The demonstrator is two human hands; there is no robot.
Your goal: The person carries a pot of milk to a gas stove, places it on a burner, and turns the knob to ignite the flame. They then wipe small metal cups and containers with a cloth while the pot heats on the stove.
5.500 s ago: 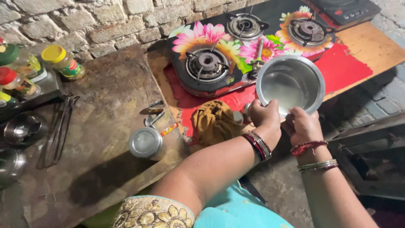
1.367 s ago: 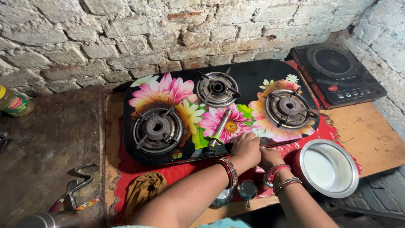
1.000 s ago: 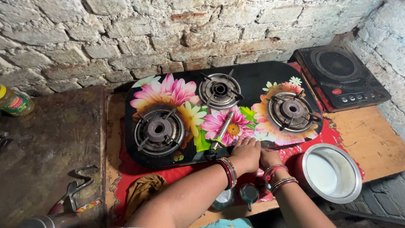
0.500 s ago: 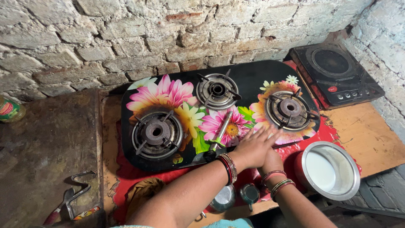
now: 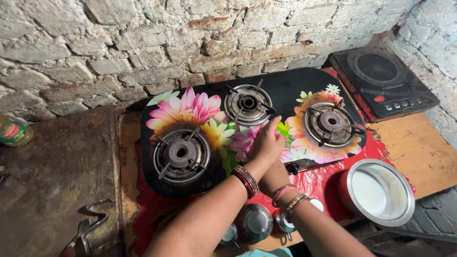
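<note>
A black three-burner gas stove (image 5: 295, 83) with a flower print stands on a red sheet against the brick wall. My left hand (image 5: 266, 142) lies on the stove top between the left burner (image 5: 181, 153) and the middle burner (image 5: 248, 103), fingers together and pointing toward the wall. It covers the spot where a green-handled lighter lay, and the lighter is hidden. My right hand (image 5: 275, 177) is at the stove's front edge, mostly under my left wrist, beside a black knob (image 5: 291, 167). Its fingers are hidden.
A steel pot (image 5: 397, 177) holding white liquid stands right of my arms on the red sheet. A black induction cooker (image 5: 385, 78) sits at the back right. Small steel cups (image 5: 256, 221) stand at the front edge. A jar (image 5: 12, 132) and tongs (image 5: 90, 223) rest on the stone slab at left.
My left hand slid left and up across the stove top, from beside the right burner onto the spot where the lighter lay. The steel pot was set down earlier.
</note>
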